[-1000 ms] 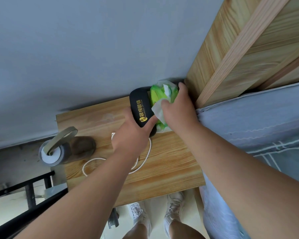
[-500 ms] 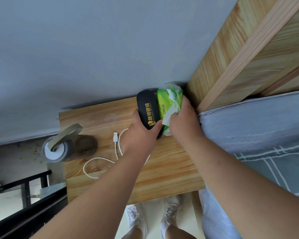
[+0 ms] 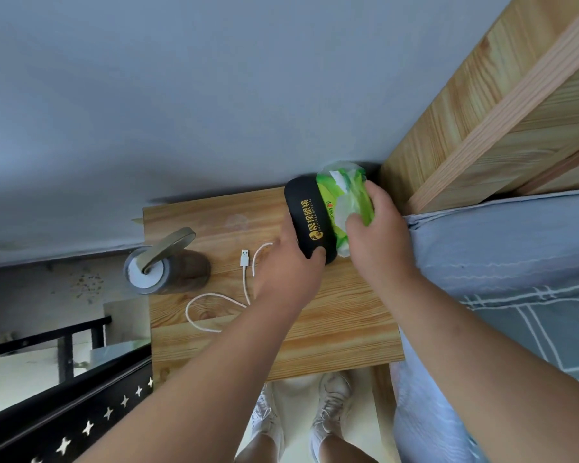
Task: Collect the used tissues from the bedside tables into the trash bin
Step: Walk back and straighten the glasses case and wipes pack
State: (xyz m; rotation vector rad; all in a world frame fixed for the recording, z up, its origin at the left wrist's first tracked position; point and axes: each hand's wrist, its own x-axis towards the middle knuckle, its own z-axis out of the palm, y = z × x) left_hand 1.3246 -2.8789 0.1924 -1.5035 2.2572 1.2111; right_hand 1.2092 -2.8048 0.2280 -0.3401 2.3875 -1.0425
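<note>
Soft, even daylight; faint shadows behind the black case (image 3: 310, 222) on the wall (image 3: 181, 111). Wide-angle bending at edges, slight softness overall.

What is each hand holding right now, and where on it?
Left hand grips the black glasses case at its near end. Right hand clasps the green tissue pack from above.
</note>
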